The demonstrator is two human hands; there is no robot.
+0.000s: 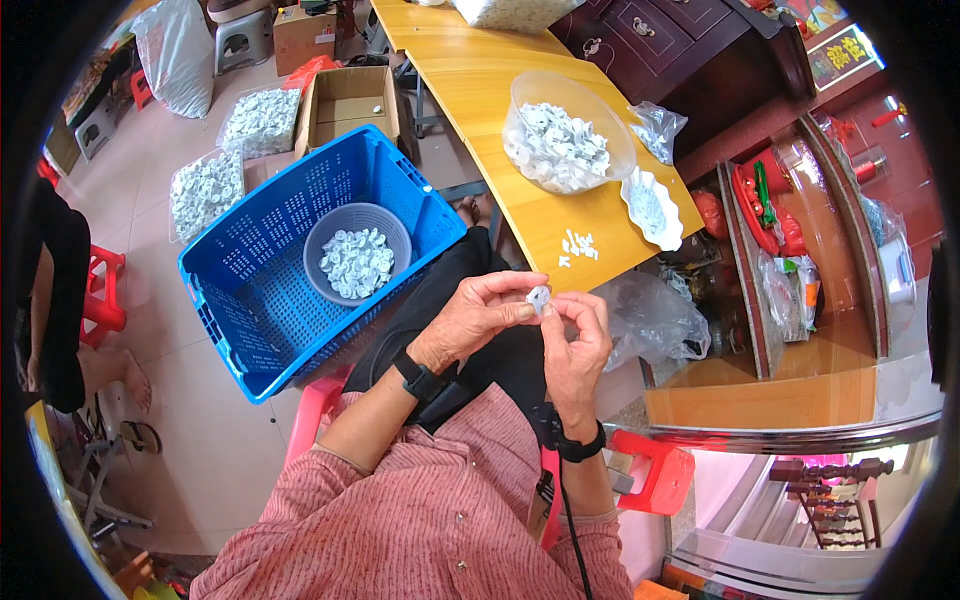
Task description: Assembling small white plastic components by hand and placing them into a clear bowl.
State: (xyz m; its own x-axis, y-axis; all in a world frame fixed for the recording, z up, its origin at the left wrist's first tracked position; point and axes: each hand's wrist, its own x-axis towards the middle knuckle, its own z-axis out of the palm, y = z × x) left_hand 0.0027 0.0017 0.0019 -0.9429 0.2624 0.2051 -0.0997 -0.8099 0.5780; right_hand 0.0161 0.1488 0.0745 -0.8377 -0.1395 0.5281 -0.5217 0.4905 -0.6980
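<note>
white round piece [538,297] is held up between the two hands, above the person's dark-trousered lap and just off the near corner of the tabletop [535,225]. the left hand [475,312] pinches its left side between thumb and fingertips, while the right hand [578,345] has thumb and forefinger closed in at its right edge, so the fingers of both meet around the piece. a dark band sits on each wrist, and the sleeves are reddish pink. on the yellow wooden tabletop, a few small white parts [578,247] lie loose near that corner; beside them stands a white scalloped dish [668,239] with small pale bits in it, too fine to make out. farther back is a large clear bowl [618,125] heaped with white pieces, and a crumpled clear bag [657,132] lies to its right. left of the lap, a blue perforated crate [262,300] holds a round grey basket [400,245], partly filled with similar white round pieces. beyond the crate, two clear containers [258,122] full of white pieces rest on the floor [185,430], next to an open cardboard box [345,100]. at the far left, another person's bare leg [112,372] shows near a red stool [104,295].
</note>
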